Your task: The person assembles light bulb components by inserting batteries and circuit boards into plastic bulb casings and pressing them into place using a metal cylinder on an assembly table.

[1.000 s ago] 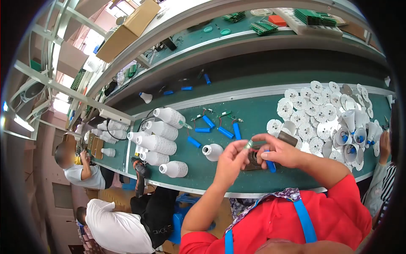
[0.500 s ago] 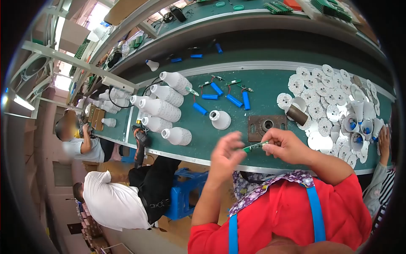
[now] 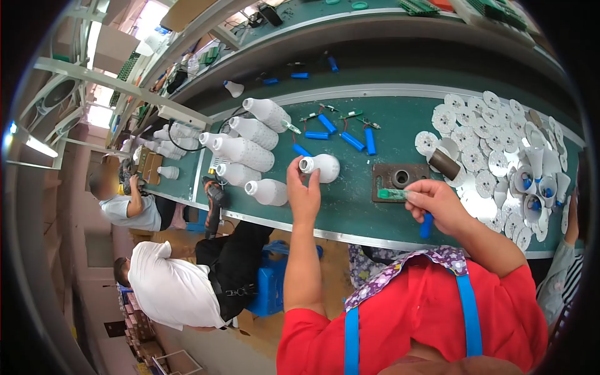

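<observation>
My left hand (image 3: 304, 192) has its fingers wrapped round a white bottle-shaped housing (image 3: 325, 169), its open neck tilted toward the left. Pinched in my right hand (image 3: 431, 203) is a small green circuit board (image 3: 394, 194), with a blue cylinder (image 3: 426, 225) hanging below the hand. Just behind the board, a brown metal block (image 3: 382, 175) with a round socket lies on the green table. Several blue cylinders with small boards (image 3: 352, 141) lie behind the housing.
White housings (image 3: 244, 154) stand grouped on the left, near a drill (image 3: 213, 206) at the table edge. White discs (image 3: 464, 139), cones and a brown tube (image 3: 444, 164) cover the right side. Co-workers sit at left; another person's hand is at far right.
My left hand has moved left from the board and taken hold of the white housing, now tilted. My right hand keeps the board, and the blue cylinder shows below it again. The view has shifted.
</observation>
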The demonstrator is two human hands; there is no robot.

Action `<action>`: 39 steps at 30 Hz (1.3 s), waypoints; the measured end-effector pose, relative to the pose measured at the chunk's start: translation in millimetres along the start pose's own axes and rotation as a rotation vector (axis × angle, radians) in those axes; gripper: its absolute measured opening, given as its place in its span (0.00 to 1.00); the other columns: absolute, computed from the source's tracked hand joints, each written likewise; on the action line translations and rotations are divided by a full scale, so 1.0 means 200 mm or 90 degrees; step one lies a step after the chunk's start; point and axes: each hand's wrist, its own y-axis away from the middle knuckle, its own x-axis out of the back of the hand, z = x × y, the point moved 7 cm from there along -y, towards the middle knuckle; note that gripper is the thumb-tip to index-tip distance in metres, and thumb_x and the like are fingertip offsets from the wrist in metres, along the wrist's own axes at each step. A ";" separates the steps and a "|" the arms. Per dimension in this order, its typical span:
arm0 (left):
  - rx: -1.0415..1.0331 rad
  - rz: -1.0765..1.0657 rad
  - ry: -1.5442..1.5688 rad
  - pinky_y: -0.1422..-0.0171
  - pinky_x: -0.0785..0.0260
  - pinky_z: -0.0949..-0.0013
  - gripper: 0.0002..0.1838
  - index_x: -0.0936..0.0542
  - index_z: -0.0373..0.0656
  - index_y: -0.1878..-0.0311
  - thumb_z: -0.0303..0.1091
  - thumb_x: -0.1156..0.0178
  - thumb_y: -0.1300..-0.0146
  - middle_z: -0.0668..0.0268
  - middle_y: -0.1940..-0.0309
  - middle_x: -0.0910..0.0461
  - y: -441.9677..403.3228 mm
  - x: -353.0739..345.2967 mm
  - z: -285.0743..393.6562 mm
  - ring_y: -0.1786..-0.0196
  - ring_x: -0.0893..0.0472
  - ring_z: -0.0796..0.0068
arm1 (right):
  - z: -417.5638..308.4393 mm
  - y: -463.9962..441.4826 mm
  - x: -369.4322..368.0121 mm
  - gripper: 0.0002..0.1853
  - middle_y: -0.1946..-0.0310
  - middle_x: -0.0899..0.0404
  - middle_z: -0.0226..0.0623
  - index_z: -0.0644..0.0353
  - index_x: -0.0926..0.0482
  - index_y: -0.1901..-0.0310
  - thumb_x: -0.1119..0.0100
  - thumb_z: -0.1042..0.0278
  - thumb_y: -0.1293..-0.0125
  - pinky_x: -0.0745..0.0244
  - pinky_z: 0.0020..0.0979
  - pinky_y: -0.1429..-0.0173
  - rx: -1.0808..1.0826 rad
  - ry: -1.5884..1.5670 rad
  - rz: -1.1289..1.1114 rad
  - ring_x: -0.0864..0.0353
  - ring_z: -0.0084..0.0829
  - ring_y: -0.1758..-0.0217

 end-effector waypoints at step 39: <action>0.032 -0.139 0.440 0.38 0.36 0.66 0.25 0.38 0.39 0.39 0.17 0.46 0.41 0.56 0.43 0.31 0.42 -0.13 0.28 0.43 0.29 0.69 | 0.08 -0.16 -0.22 0.10 0.71 0.23 0.28 0.63 0.23 0.59 0.43 0.67 0.38 0.32 0.20 0.72 -0.045 0.028 -0.056 0.27 0.16 0.72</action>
